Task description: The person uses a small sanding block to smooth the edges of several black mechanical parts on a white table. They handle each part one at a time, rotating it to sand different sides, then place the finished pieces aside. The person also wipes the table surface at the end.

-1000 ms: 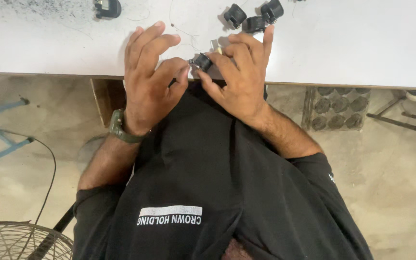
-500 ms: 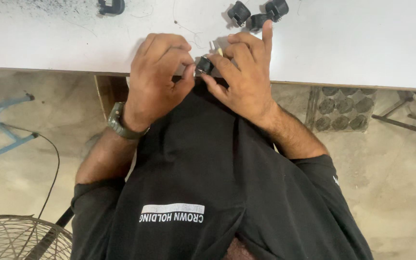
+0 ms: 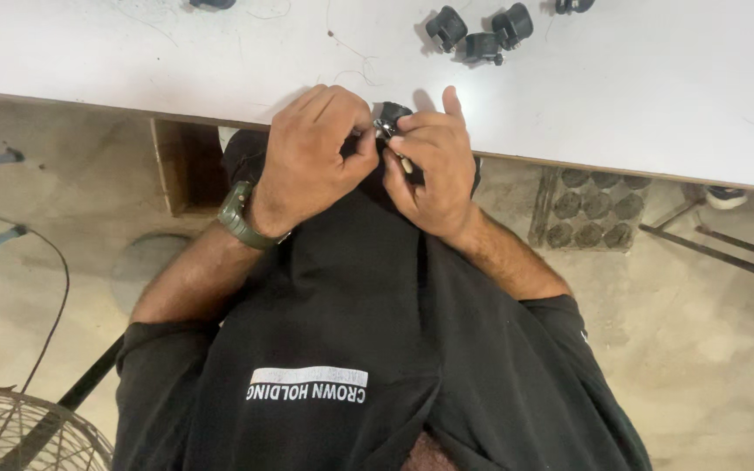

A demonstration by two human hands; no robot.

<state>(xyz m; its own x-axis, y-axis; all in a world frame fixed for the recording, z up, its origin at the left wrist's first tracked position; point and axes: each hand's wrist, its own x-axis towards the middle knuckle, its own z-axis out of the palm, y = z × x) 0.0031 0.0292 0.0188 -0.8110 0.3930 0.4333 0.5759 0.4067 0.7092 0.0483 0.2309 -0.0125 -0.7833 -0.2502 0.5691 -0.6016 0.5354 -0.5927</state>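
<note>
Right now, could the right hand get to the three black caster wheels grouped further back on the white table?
Probably yes: bare table lies between the right hand and the caster wheels. But both hands, left hand too, are pinching a small black part.

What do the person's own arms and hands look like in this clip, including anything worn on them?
Both forearms are bare below short black sleeves of a black shirt with a white printed strip. The left hand has a dark green wristwatch at the wrist. The right hand wears nothing; no gloves or rings visible.
</note>
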